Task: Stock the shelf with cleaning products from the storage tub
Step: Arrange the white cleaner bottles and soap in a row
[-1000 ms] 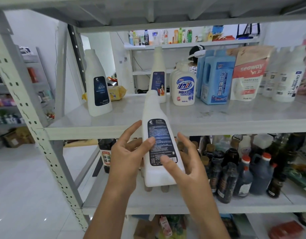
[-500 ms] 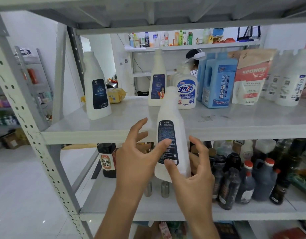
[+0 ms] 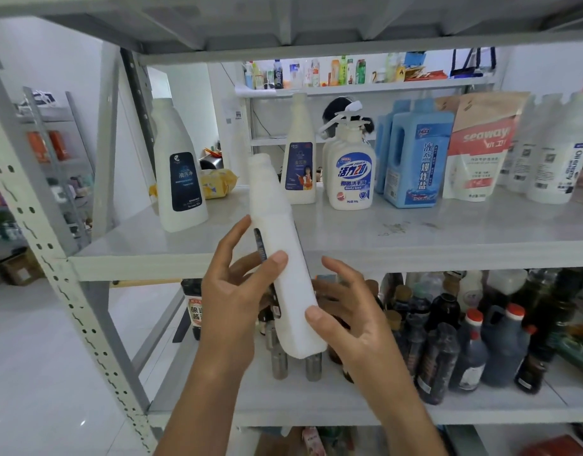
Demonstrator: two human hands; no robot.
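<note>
**Bottle in both hands, tilted at the shelf edge**

Up and to the left of the grip, a matching white bottle with a dark label stands on the shelf, with bare board beside it. The left hand grips the held bottle around its middle, with the thumb across the near face and the fingers curled behind. The bottle leans with its neck up and to the left. It hangs in front of the shelf lip and is not yet on the board. Its label is turned away to the left.

The right hand sets its thumb against the bottle's lower side. Its fingers are spread and loose, so it steadies rather than clamps.

Beyond the grip and to the right stand a soap pump, blue jugs and a pouch.

The bottle looks like stiff, smooth plastic. If it is full, it is probably weighty toward the base. It is likely slick, so the broad body is a safer hold than the thin neck. A hand under the base would help, and the bottle needs standing upright before it is let go.
</note>
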